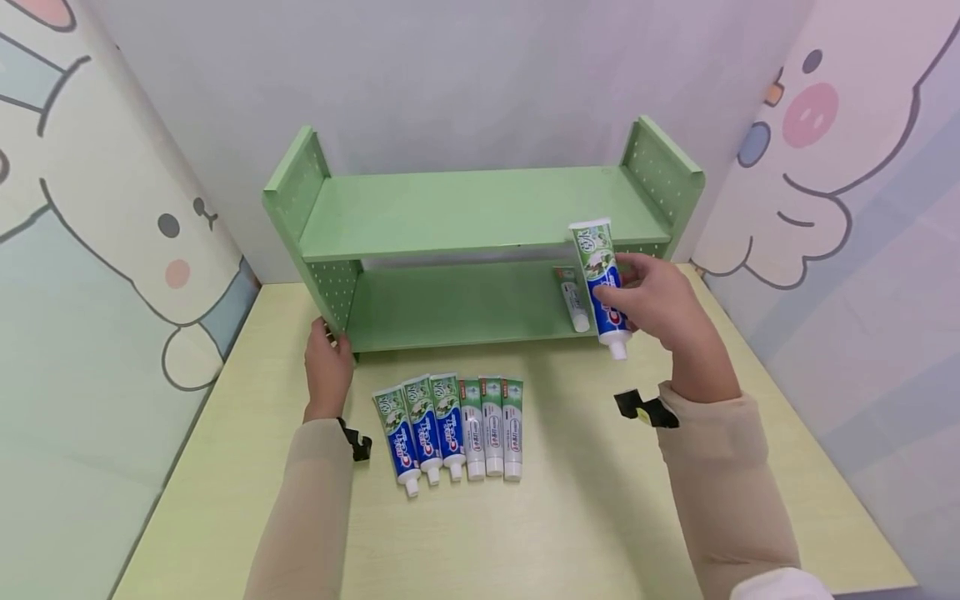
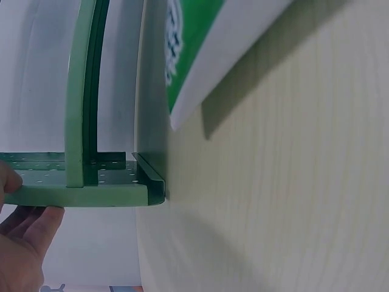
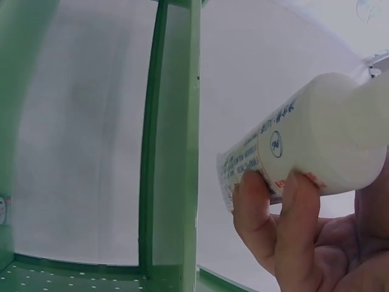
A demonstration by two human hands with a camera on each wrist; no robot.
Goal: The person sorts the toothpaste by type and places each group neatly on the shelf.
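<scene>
My right hand (image 1: 663, 304) holds a blue, green and white toothpaste tube (image 1: 597, 260) in front of the right part of a green two-tier shelf (image 1: 465, 208). The tube's white cap points down. In the right wrist view, fingertips press on the white back of the tube (image 3: 292, 137). My left hand (image 1: 328, 379) grips the shelf's left side panel near its foot, with thumb and fingers on opposite faces of the panel (image 2: 79, 196). A slimmer white and green toothpaste tube (image 1: 575, 307) lies on the lower tier, partly behind the held tube.
On the pale wooden table (image 1: 480, 542), before the shelf, lie three blue and green toothpaste tubes (image 1: 424, 429) beside three slimmer white and green ones (image 1: 492, 429), caps towards me. Walls with cartoon animals (image 1: 810, 150) stand on both sides.
</scene>
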